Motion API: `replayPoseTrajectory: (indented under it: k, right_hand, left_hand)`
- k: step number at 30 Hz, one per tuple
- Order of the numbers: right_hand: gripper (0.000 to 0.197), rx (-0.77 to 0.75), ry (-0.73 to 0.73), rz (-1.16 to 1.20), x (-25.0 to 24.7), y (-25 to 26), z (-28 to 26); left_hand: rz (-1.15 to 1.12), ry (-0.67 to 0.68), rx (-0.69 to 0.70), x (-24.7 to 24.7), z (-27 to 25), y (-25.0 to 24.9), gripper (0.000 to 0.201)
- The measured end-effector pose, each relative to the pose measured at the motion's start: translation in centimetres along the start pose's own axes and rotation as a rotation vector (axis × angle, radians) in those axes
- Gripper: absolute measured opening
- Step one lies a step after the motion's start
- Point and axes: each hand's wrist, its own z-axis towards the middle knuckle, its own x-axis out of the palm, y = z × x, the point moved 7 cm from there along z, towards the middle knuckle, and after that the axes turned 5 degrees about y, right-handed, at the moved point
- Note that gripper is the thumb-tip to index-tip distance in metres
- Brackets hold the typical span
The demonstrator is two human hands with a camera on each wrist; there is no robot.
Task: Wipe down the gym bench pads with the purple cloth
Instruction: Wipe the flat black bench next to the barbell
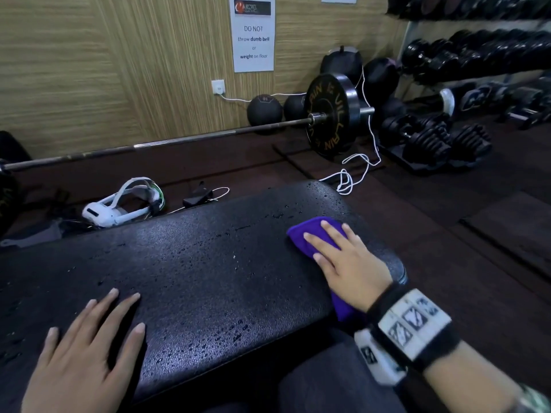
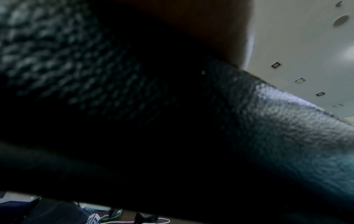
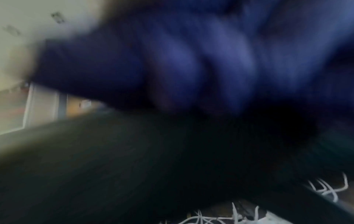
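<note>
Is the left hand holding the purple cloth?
No, the left hand rests flat on the bench pad; the right hand presses the purple cloth.

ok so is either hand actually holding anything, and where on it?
No grip. The right hand presses flat, fingers straight, on the middle of the purple cloth; the left hand rests flat on the bench pad.

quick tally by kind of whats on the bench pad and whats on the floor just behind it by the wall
Hands on the bench pad: 2, left hand, right hand
Purple cloth: 1
White headset: 1
Barbell: 1
Black medicine balls plainly seen: 2
Total: 7
</note>
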Motion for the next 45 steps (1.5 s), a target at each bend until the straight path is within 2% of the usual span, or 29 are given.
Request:
replayPoseTrajectory:
  k: [2,4,7,9,12,14,16,21,23,27,31,34,36,38,40,42,45]
  right_hand:
    - [0.044,0.071,0.078,-0.010,-0.1,-2.7,2.2]
    - [0.046,0.151,0.055,-0.014,-0.9,-5.4,2.6]
    - [0.046,0.255,-0.005,0.064,-1.3,-8.2,0.5]
    - [0.044,0.218,-0.086,0.076,-1.1,-8.1,-1.9]
    - [0.051,0.019,-0.238,-0.101,-1.3,-5.2,-4.8]
    - [0.059,-0.040,-0.191,-0.196,-0.7,-4.1,-5.2]
    - [0.061,-0.022,-0.068,-0.218,-0.5,-4.5,-3.8]
    - [0.054,0.289,0.312,-0.106,-0.8,-7.8,1.8]
    - [0.055,0.373,0.351,-0.060,-1.3,-8.7,4.6]
    - [0.046,0.396,0.357,-0.115,-2.5,-7.9,10.4]
    - [0.053,0.266,0.375,-0.191,-2.2,-4.4,13.5]
    - [0.055,-0.053,0.403,-0.306,-0.8,-1.0,12.6]
    - [0.055,-0.275,0.431,-0.309,-0.2,0.0,10.2]
    - [0.053,-0.443,0.446,-0.237,-0.3,-0.6,7.5]
    - [0.054,-0.543,0.465,-0.168,-0.8,-2.1,5.7]
    - [0.054,-0.489,0.460,-0.129,-1.4,-4.7,5.8]
    - [0.057,-0.235,0.435,-0.107,-2.2,-7.2,8.7]
  left_hand:
    - [-0.039,-0.025,0.013,0.0,-0.1,0.1,0.054]
    - [-0.091,-0.049,0.017,0.1,-0.2,0.1,0.054]
    - [-0.093,-0.053,0.021,0.2,-0.1,0.0,0.054]
    - [-0.057,-0.045,0.017,0.1,0.0,-0.1,0.055]
    - [-0.030,-0.046,-0.001,-0.1,0.0,-0.3,0.055]
    - [-0.020,-0.037,-0.015,-0.1,0.1,-0.2,0.055]
    - [-0.005,-0.024,-0.024,0.0,0.2,-0.1,0.056]
    - [0.028,0.008,-0.048,0.0,0.2,-0.2,0.058]
    - [0.032,0.025,-0.062,0.0,0.2,-0.3,0.058]
    - [0.031,0.041,-0.081,-0.2,0.4,-0.5,0.059]
    - [0.021,0.030,-0.086,-0.4,0.5,-0.4,0.059]
    - [0.027,0.006,-0.076,-0.4,0.2,-0.4,0.058]
    - [0.025,-0.007,-0.064,-0.3,0.0,-0.4,0.059]
    - [0.020,-0.013,-0.061,-0.3,-0.1,-0.5,0.059]
    - [0.016,-0.007,-0.060,-0.3,0.0,-0.4,0.059]
    - [0.018,0.001,-0.061,-0.3,0.2,-0.4,0.060]
    - [0.024,0.009,-0.060,-0.2,0.4,-0.3,0.059]
